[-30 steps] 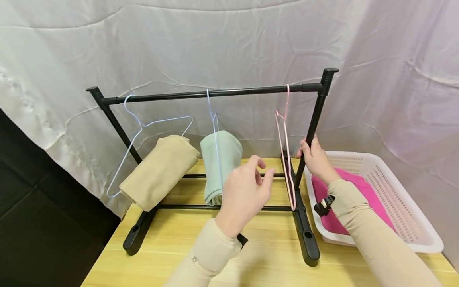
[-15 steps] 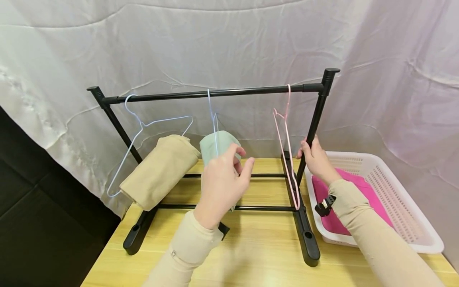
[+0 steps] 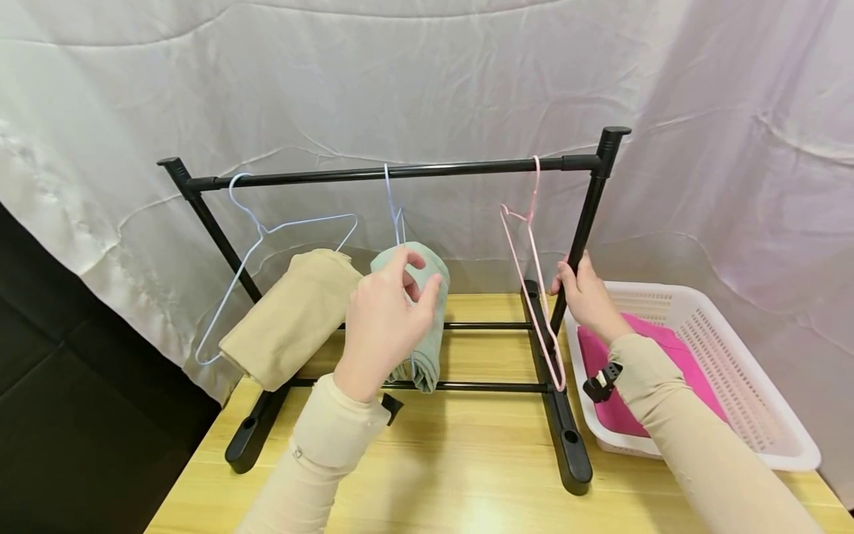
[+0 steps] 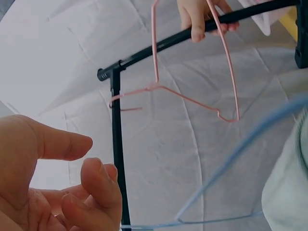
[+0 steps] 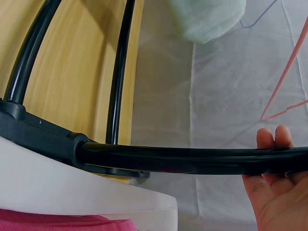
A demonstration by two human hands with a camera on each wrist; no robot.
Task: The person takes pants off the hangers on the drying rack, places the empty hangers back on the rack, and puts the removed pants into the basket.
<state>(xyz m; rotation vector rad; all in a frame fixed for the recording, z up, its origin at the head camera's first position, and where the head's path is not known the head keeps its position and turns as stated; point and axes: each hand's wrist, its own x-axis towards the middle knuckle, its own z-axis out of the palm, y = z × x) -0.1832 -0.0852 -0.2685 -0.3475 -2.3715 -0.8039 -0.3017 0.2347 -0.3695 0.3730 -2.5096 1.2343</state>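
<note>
My right hand point(image 3: 590, 297) holds the right post of a black clothes rack point(image 3: 579, 241); in the right wrist view its fingertips point(image 5: 283, 136) show past the post point(image 5: 207, 160). My left hand point(image 3: 383, 319) is in front of a rolled pale green cloth point(image 3: 434, 311) on the middle blue hanger point(image 3: 390, 194). Its fingers are loosely bent with nothing between them, and thumb and fingertips are apart in the left wrist view. A rolled beige cloth point(image 3: 290, 315) hangs on the left blue hanger point(image 3: 247, 259). The pink hanger point(image 3: 534, 237) hangs bare near the right post.
A white basket point(image 3: 767, 400) with folded pink cloth point(image 3: 694, 363) stands right of the rack on the wooden table point(image 3: 460, 460). The rack's feet point(image 3: 574, 452) reach toward the front. Behind hangs a pale curtain point(image 3: 427, 81); a black surface point(image 3: 80, 386) lies at the left.
My left hand has moved left, from beside the green cloth to in front of it. The pink hanger has swung, its lower end to the right. My right hand stays on the post.
</note>
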